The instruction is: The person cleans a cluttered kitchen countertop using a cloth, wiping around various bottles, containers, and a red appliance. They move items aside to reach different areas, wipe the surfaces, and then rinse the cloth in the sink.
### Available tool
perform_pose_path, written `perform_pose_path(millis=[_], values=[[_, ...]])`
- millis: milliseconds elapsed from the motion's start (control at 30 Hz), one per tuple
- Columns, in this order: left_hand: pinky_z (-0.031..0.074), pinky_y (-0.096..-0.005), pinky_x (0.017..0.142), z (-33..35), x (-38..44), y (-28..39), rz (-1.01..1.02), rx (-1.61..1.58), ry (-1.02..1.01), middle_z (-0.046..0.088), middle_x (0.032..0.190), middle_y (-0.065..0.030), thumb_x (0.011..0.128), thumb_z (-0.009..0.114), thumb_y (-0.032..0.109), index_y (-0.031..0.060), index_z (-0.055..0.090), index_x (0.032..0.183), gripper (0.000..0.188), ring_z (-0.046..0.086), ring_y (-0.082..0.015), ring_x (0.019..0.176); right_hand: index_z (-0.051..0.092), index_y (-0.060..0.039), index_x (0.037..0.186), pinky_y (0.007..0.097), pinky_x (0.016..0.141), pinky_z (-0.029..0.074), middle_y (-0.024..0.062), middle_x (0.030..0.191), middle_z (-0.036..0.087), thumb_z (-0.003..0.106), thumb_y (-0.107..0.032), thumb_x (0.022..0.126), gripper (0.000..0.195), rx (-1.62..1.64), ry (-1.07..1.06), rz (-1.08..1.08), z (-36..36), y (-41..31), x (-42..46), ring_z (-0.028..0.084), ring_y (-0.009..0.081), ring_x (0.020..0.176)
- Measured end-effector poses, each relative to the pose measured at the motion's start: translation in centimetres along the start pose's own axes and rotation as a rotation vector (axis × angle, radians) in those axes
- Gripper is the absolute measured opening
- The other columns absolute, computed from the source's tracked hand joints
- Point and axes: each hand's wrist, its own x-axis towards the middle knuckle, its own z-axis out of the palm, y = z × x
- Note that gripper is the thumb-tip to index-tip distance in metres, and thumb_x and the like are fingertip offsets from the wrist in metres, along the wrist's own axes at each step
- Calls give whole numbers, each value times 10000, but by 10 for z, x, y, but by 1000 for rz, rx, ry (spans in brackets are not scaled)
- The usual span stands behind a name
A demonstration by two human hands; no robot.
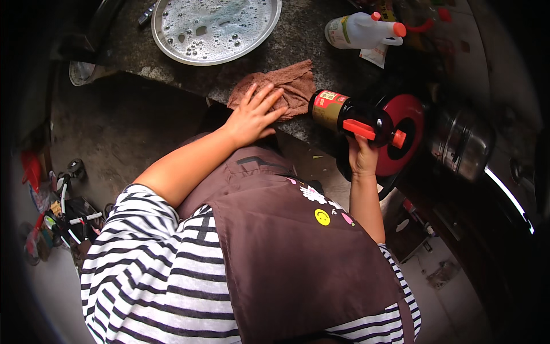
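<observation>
My left hand [255, 118] lies spread over a crumpled brown cloth [296, 81] at the counter's near edge, fingers apart and not closed around it. In my right hand [363, 155] is the red handle of a large dark plastic bottle [359, 112], probably a sauce bottle. The bottle appears tipped on its side in this view, its red cap pointing right and its base beside the cloth. A red and gold label with writing wraps its lower part.
A round metal basin [275, 30] of foamy water sits on the dark stone counter [142, 75]. Farther right stand a translucent white jug [359, 30] with red caps, a red and black round object [401, 103] and a clear plastic container [462, 142]. Clutter [64, 210] fills the left floor.
</observation>
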Motion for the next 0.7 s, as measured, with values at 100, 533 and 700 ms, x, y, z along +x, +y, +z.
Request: perform_pose_path(millis=[100, 533, 700], values=[[268, -485, 1091, 19, 7, -23, 23, 178, 70, 444, 1375, -80, 804, 556, 186, 161, 527, 1273, 470, 346, -289, 1329, 507, -105, 1246, 441, 966, 452, 57, 1199, 557, 688, -36, 800, 487, 97, -46, 31, 19, -5, -1, 543, 245, 1115], [281, -491, 1065, -11, -37, -44, -395, 376, 156, 463, 1327, -117, 777, 522, 105, 129, 531, 1254, 478, 360, -331, 1286, 502, -57, 1232, 335, 913, 471, 57, 1119, 599, 701, 3, 780, 498, -409, -96, -242, 42, -9, 6, 604, 188, 998], [221, -522, 1092, 3, 5, -38, -356, 300, 123, 433, 1362, -137, 807, 477, 104, 120, 516, 1278, 473, 310, -333, 1326, 487, -11, 1199, 303, 898, 467, 75, 1155, 575, 754, -86, 760, 520, -440, -158, -244, 77, -23, 1, 571, 167, 1041]])
